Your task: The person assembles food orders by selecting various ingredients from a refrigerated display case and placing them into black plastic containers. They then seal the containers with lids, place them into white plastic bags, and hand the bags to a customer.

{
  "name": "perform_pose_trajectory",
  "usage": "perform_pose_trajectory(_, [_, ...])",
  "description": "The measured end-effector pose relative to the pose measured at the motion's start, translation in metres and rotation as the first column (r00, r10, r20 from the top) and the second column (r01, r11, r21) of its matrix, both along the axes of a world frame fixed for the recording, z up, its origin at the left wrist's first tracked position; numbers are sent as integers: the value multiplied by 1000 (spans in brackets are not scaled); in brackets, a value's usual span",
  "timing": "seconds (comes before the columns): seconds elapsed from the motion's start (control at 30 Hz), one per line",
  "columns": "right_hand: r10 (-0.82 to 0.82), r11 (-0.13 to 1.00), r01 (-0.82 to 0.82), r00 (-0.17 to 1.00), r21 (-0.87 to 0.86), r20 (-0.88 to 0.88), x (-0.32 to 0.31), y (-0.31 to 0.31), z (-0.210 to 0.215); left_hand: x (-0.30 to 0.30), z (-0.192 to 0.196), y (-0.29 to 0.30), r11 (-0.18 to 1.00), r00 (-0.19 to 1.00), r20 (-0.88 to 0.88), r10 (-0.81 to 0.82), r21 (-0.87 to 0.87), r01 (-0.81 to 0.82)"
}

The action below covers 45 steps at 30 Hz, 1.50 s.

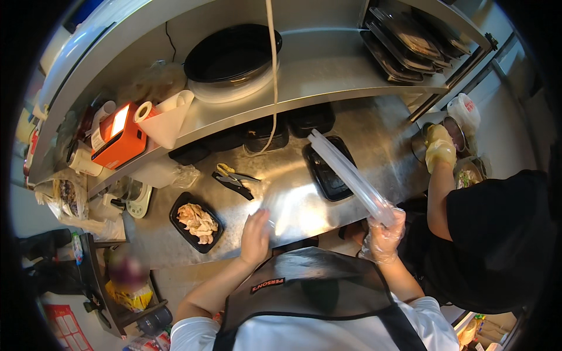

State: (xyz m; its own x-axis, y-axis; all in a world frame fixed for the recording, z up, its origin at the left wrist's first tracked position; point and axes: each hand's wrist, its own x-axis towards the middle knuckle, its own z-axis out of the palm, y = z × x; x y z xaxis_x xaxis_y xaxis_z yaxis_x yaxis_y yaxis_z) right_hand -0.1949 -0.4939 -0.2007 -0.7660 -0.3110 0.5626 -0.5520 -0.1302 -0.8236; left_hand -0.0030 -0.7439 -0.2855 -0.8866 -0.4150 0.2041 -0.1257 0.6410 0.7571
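Note:
My right hand [385, 237], in a clear disposable glove, is closed around the near end of a stack of clear plastic lids [345, 169]. The stack slants up and away to the left, partly covering a black plastic tray [321, 178] on the steel table. My left hand [256, 237] is bare and raised over the table's near edge. Its fingers are smeared by motion, and whether something clear is at their tips I cannot make out. Left of it sits a black tray [216, 243] of pale cooked meat pieces [197, 222]. Black-and-yellow scissors [234, 178] lie farther back.
A co-worker's gloved hand [440, 149] reaches into metal bowls [453, 131] at right. Above the steel table [287, 205] runs a shelf [316, 64] with black bowls [234, 52], an orange label printer [120, 137] and stacked trays [404, 47]. A white cord [274, 70] hangs down. A kitchen scale [139, 202] stands left.

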Motion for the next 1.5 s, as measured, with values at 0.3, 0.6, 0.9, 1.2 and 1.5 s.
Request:
perform_pose_trajectory(0.3, [480, 863, -145, 534, 485, -696, 54, -123, 35, -5, 92, 29, -181, 886, -92, 454, 964, 193])
perform_pose_trajectory(0.6, [495, 788, -547, 288, 283, -820, 98, -166, 96, 87, 155, -13, 365, 722, -229, 653, 931, -35])
perform_pose_trajectory(0.9, [168, 913, -408, 410, -16, -896, 49, -179, 218, 28, 399, -110, 554, 485, -687, 541, 725, 410])
perform_pose_trajectory(1.2, [241, 933, -350, 422, 88, -874, 42, -157, 194, -119, 478, -139, 534, 590, -461, 663, 844, 59])
perform_pose_trajectory(1.5, [313, 938, -314, 578, 148, -754, 31, -148, 171, -115, 430, -184, 980, 727, -664, 177, 50, -193])
